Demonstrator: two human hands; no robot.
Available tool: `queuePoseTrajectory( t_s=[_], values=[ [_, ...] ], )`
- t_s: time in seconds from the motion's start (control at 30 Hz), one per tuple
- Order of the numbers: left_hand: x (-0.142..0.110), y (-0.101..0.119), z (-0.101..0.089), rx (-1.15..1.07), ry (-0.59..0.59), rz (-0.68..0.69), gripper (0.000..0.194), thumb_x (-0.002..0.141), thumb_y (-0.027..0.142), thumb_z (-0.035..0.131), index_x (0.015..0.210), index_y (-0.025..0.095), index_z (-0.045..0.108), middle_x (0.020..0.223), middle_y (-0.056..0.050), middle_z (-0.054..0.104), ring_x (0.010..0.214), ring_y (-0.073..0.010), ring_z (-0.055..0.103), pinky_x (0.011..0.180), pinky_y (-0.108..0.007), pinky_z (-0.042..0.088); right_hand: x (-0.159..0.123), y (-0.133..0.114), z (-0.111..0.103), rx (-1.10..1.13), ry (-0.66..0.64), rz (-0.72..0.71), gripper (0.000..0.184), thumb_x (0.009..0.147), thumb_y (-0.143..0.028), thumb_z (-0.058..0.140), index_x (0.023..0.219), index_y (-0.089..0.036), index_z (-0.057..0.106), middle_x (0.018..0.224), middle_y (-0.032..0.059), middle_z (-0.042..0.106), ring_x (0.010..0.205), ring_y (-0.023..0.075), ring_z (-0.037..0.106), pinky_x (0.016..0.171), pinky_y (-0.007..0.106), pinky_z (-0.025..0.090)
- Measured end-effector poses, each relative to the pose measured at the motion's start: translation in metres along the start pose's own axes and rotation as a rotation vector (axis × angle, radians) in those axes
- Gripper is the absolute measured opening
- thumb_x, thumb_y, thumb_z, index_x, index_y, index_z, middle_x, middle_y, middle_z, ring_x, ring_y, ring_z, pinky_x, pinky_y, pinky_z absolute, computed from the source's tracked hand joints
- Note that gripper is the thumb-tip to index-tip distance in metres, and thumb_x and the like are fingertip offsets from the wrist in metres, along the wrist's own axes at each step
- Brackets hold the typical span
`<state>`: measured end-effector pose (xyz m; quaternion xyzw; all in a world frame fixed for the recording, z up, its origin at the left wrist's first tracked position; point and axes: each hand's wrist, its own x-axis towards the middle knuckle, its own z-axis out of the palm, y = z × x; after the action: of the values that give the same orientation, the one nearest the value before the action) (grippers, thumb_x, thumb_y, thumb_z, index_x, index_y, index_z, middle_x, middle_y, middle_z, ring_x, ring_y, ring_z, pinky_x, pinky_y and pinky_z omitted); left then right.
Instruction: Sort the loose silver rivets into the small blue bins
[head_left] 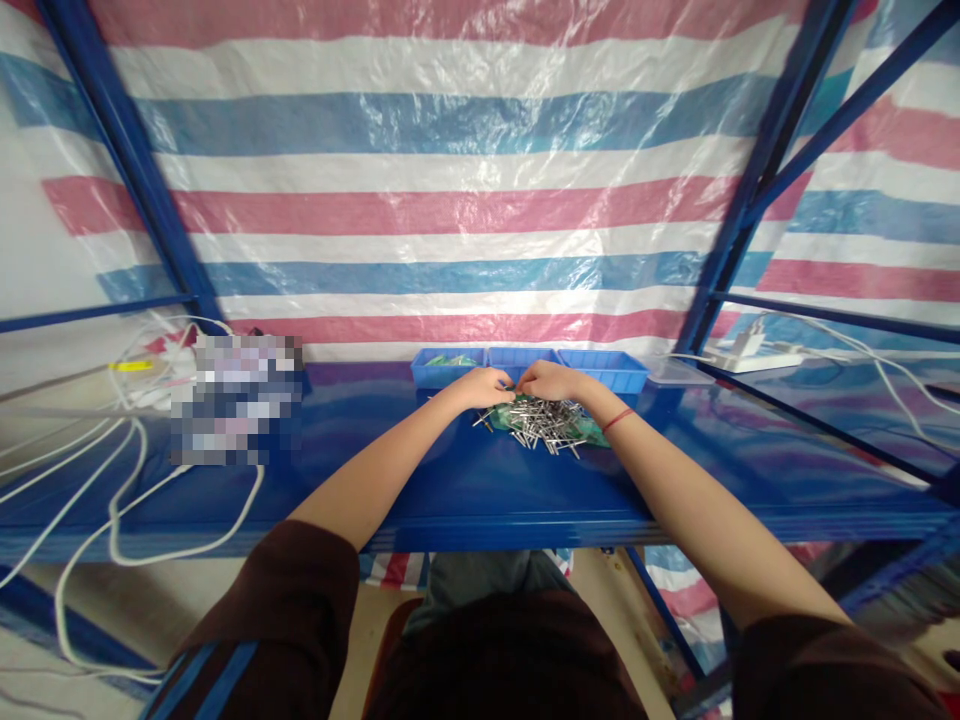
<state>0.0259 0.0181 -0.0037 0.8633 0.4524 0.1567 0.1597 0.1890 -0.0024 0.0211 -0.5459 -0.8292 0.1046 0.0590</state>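
Note:
A heap of thin silver metal pins (550,424), like nails or blind rivets, lies on the blue tabletop with green plastic (595,431) beneath and beside it. My left hand (484,388) is at the heap's far left edge, thumb and fingers drawn together in a pinch. Close by on the right, my right hand (553,381) bends over the back of the heap, its fingertips pinched and pointing toward the left hand. A bit of green shows between the two sets of fingertips. Whatever they grip is too small to make out.
Behind my hands stand three blue bins: the left bin (421,376) holds small green-and-white packets, beside a middle bin (523,356) and a right bin (619,378). A clear lid (679,372) and power strip (754,358) sit right. White cables (139,470) trail at left.

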Motion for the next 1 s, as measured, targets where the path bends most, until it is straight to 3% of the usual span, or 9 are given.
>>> queuePoseTrajectory(
  t_s=[0.17,0.3,0.4,0.6,0.7,0.8,0.93,1.0],
  values=[
    [0.0,0.001,0.001,0.039,0.036,0.023,0.03,0.077,0.023,0.054,0.102,0.015,0.067,0.098,-0.006,0.071,0.09,-0.0188,0.065,0.074,-0.023,0.047,0.007,-0.001,0.008,-0.147,0.111,0.071,0.03,0.072,-0.016,0.046,0.085,-0.01,0.073,0.088,0.0151,0.07,0.079,0.0227,0.063,0.067,0.028,0.043],
    [0.0,0.001,0.0,0.031,0.028,0.015,0.031,0.076,0.017,0.05,0.102,0.018,0.067,0.095,-0.004,0.072,0.086,-0.0175,0.065,0.072,-0.023,0.046,0.009,0.0,0.011,-0.13,0.109,0.057,0.03,0.073,-0.016,0.045,0.085,-0.012,0.073,0.086,0.0127,0.07,0.079,0.0213,0.063,0.068,0.026,0.043],
    [-0.002,0.002,-0.002,-0.001,0.015,0.003,0.031,0.077,0.019,0.051,0.104,0.018,0.066,0.095,-0.004,0.072,0.085,-0.0176,0.065,0.071,-0.023,0.046,0.008,0.005,0.01,-0.019,0.11,0.059,0.029,0.075,-0.019,0.045,0.081,-0.013,0.073,0.073,0.0072,0.068,0.068,0.0175,0.061,0.063,0.025,0.043],
    [-0.004,-0.001,-0.003,-0.103,-0.017,0.054,0.038,0.075,0.044,0.058,0.101,0.018,0.066,0.091,-0.004,0.072,0.082,-0.0185,0.065,0.067,-0.023,0.045,0.006,0.013,0.01,0.294,0.161,-0.005,0.025,0.072,-0.021,0.05,0.079,-0.012,0.072,0.065,0.0034,0.065,0.064,0.0164,0.055,0.061,0.026,0.043],
    [-0.001,-0.006,-0.001,-0.111,0.001,0.058,0.039,0.072,0.035,0.062,0.105,0.016,0.063,0.087,-0.004,0.071,0.078,-0.0179,0.064,0.066,-0.023,0.046,0.005,0.014,0.008,0.358,0.168,-0.03,0.026,0.072,-0.02,0.049,0.082,-0.012,0.071,0.072,0.0039,0.067,0.07,0.0169,0.056,0.064,0.026,0.043],
    [0.004,-0.011,0.0,-0.132,0.09,0.076,0.033,0.075,0.021,0.057,0.107,0.014,0.061,0.094,-0.006,0.07,0.084,-0.0172,0.064,0.071,-0.024,0.046,0.003,0.016,0.006,0.413,0.194,-0.045,0.027,0.072,-0.017,0.048,0.088,-0.011,0.07,0.083,0.0053,0.068,0.075,0.0158,0.057,0.068,0.025,0.043],
    [0.009,-0.016,-0.003,-0.292,0.195,0.103,0.032,0.081,0.018,0.051,0.112,0.013,0.057,0.099,-0.009,0.068,0.088,-0.0167,0.063,0.075,-0.026,0.047,0.006,0.021,0.007,0.53,0.268,-0.039,0.039,0.071,-0.022,0.058,0.107,-0.009,0.061,0.084,0.0073,0.066,0.068,0.0131,0.055,0.062,0.024,0.042],
    [0.011,-0.018,-0.004,-0.38,0.203,0.109,0.033,0.083,0.018,0.049,0.115,0.013,0.053,0.095,-0.009,0.068,0.083,-0.0157,0.064,0.072,-0.026,0.048,0.009,0.022,0.011,0.598,0.271,-0.079,0.043,0.068,-0.029,0.064,0.105,-0.008,0.059,0.08,0.0062,0.064,0.065,0.0122,0.053,0.057,0.023,0.041]
  ],
)
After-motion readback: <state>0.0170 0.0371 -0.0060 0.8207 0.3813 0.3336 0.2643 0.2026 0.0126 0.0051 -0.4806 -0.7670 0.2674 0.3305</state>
